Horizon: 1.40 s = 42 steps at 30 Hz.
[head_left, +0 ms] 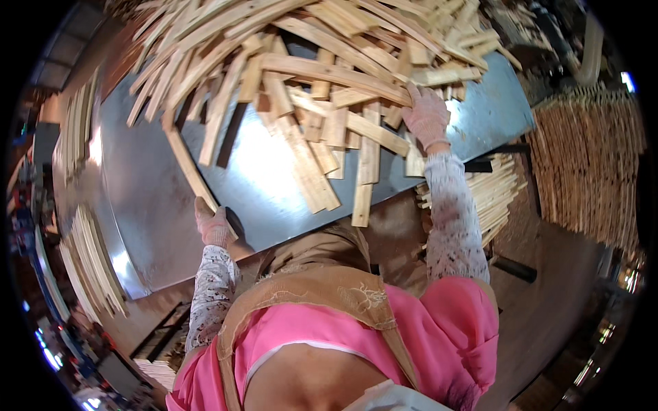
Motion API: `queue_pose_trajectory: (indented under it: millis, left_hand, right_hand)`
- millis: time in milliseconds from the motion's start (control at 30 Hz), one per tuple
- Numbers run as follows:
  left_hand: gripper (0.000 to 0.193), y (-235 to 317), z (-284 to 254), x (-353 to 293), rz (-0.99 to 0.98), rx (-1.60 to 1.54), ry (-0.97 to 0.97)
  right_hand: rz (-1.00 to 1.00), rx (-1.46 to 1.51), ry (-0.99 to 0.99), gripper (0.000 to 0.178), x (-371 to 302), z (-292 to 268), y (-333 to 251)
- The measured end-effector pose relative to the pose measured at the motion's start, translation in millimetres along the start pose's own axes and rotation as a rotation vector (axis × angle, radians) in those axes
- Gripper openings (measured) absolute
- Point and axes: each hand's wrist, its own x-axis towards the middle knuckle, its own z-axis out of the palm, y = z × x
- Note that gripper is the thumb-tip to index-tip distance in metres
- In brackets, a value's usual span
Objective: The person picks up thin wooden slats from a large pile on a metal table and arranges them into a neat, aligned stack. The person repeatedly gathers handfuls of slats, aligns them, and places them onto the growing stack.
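Note:
My left hand [214, 225], in a pale pink work glove, is closed round the near end of a long wooden strip [188, 164]. That strip slants away over the metal tabletop [147, 205] toward the pile. Farther off on the right, my right hand [427, 118], gloved the same way, grips the right end of a light wooden board [336, 74] lying across the heap; its fingertips are partly hidden. Between my hands lie several loose wooden pieces [301, 164], overlapping at many angles, some sticking out over the table's near edge.
A big heap of wooden strips [226, 41] covers the far side of the table. On the right stands a tall stack of wood [586, 164], with bundled strips [497, 198] below the table edge. More bundled strips [92, 264] stand at the left.

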Motion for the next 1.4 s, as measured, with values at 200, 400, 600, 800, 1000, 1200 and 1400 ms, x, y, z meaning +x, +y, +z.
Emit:
queue_pose_trajectory:
  millis: [200, 400, 600, 800, 1000, 1200, 1400]
  left_hand:
    - [0.077, -58, -94, -6, -0.124, -0.601, -0.212]
    - [0.078, -56, -149, -27, -0.154, -1.086, -0.378]
    - [0.084, -58, -188, 25, -0.259, -1.007, -0.483]
    - [0.084, -82, -250, 53, -0.253, -0.828, -0.341]
    - [0.089, -76, -250, 110, -0.221, -0.581, -0.281]
    - [0.086, -75, -213, 194, -0.188, -0.642, -0.171]
    - [0.068, -25, -163, 259, -0.238, -0.761, -0.15]
  right_hand:
    - [-0.204, 0.236, -0.194, 0.052, -44, -5, -117]
    - [-0.036, 0.811, -0.651, 0.091, -174, -28, -400]
    - [-0.63, 0.743, -0.759, 0.039, -228, 54, -594]
    - [-0.728, 0.739, -0.378, 0.048, 0, -11, -635]
    - [-0.451, 0.411, -0.19, 0.064, 292, 0, -672]
    - [-0.475, -0.233, -0.26, 0.072, 377, 88, -651]
    - [-0.528, -0.251, -0.186, 0.075, 307, 105, -643]
